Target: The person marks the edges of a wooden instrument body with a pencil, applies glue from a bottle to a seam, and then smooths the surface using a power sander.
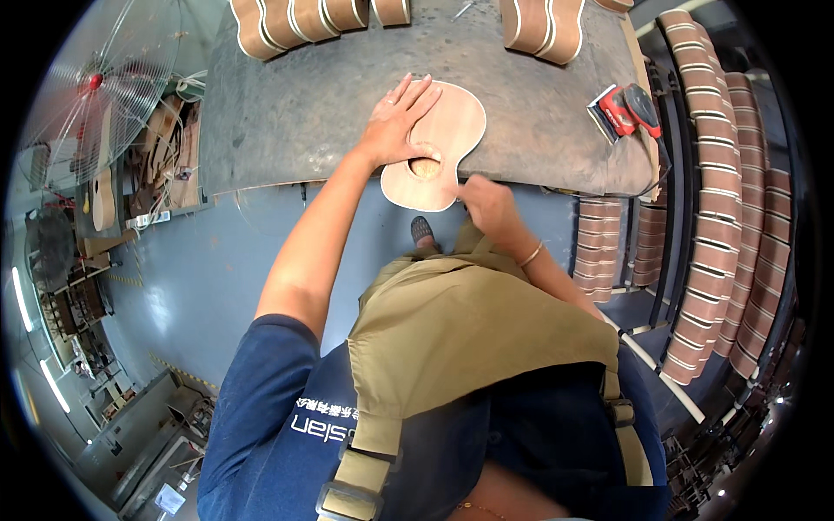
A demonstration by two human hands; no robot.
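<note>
A small ukulele body [465,113] in pale wood with white edging lies at the front edge of the table, its lower part sticking out over the edge. My left hand [395,126] rests on its top with fingers spread, the thumb reaching over the round sound hole. At the inward curve of the body's right side is my right hand [493,207], fingers curled and closed. Whatever those fingers hold, if anything, is hidden, and the hand is slightly blurred.
The dark-topped table [287,122] carries rows of ukulele bodies [543,26] at the back. A red and black sander [621,113] with a cord sits at its right. Racks of stacked bodies [708,191] stand to the right. A large fan [95,82] is at far left.
</note>
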